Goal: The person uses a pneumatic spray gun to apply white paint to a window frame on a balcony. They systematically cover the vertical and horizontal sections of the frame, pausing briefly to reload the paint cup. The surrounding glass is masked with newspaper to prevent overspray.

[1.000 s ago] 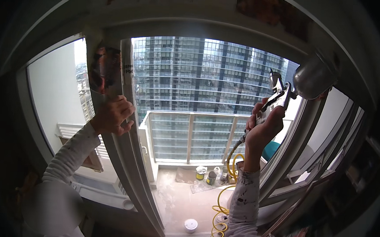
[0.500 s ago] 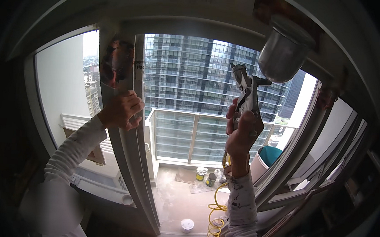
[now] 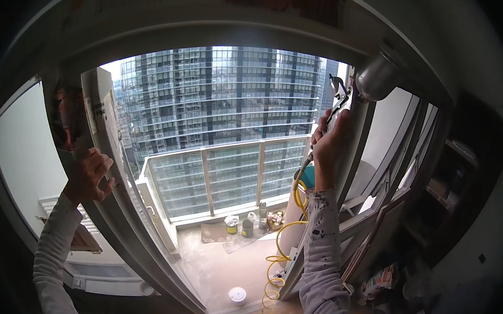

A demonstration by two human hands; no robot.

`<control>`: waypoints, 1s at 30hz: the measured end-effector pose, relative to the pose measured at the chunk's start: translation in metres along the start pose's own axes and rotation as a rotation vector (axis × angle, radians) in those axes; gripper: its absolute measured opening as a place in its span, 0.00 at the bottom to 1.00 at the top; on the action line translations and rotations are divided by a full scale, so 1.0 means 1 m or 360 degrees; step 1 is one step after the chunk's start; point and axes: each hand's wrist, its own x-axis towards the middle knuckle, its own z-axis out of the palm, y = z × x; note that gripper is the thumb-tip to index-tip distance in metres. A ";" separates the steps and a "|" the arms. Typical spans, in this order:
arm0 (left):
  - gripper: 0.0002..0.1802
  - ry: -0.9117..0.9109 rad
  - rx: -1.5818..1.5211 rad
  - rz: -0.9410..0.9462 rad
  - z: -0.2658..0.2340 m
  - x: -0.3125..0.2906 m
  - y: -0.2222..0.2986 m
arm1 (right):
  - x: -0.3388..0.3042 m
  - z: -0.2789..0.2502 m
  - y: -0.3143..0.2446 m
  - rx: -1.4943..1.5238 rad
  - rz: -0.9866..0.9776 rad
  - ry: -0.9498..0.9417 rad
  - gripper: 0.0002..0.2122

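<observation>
Outside stands a tower [image 3: 208,107]. Right fingers [image 3: 322,122] clamp the steeply tilted spray gun [image 3: 341,97], its cup [image 3: 379,75] above and rightward; left fingers [image 3: 95,160] touch the left post [image 3: 119,229], grip unclear.

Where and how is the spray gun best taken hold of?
Hold the spray gun by its handle, probably from below, where the right hand wraps it: its body stands above the hand, the bulky metal cup juts to the upper right, and the yellow hose trails downward. The rounded cup likely makes a poorer grip.
</observation>
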 end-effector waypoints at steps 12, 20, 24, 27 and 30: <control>0.25 0.0004 -0.0056 0.0015 0.007 0.002 -0.001 | 0.101 -0.060 -0.004 -0.0497 -0.0394 0.0335 0.30; 0.26 -0.0002 -0.0001 -0.0051 0.009 -0.006 -0.001 | 0.064 -0.058 -0.017 -0.0540 -0.0277 0.0185 0.32; 0.26 -0.0005 0.0013 -0.0073 0.013 -0.007 -0.002 | 0.074 -0.056 -0.027 -0.0424 -0.0173 0.0238 0.31; 0.26 -0.0023 -0.0008 -0.0029 0.016 -0.011 -0.010 | 0.102 -0.069 -0.017 -0.0481 -0.0216 0.0318 0.30; 0.28 -0.0028 -0.0038 -0.0024 0.017 -0.012 -0.009 | 0.110 -0.073 -0.015 -0.0554 -0.0235 0.0347 0.29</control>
